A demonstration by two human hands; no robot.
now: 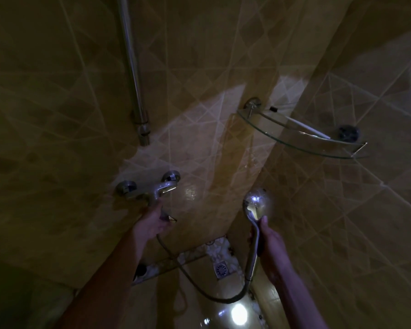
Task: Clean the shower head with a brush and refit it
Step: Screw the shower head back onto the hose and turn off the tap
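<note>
A: What bounds the space?

B: Two tiled walls (57,115) meet in a corner running down toward the floor (199,269), where a square drain (221,269) sits near the corner. A chrome riser pipe (133,74) runs down the left wall, ending above the mixer tap (152,187). On the right wall a curved glass shelf (301,143) juts out, its front edge well above the hands; a thin white stick-like item lies on it, too dim to name. Between the tap and the shelf's edge the air is open.

A: And the shower head?

B: The shower head (255,201) is off the wall, held in that open gap below the shelf. Its long axis stands roughly upright, round head on top, handle pointing down to the hose (199,288), which loops low and back up toward the tap.

A: The hands?

B: The right hand (271,243) is wrapped closed around the handle, thumb up near the head. The left hand (153,222) is closed on the tap's lower part, at the lever.
</note>
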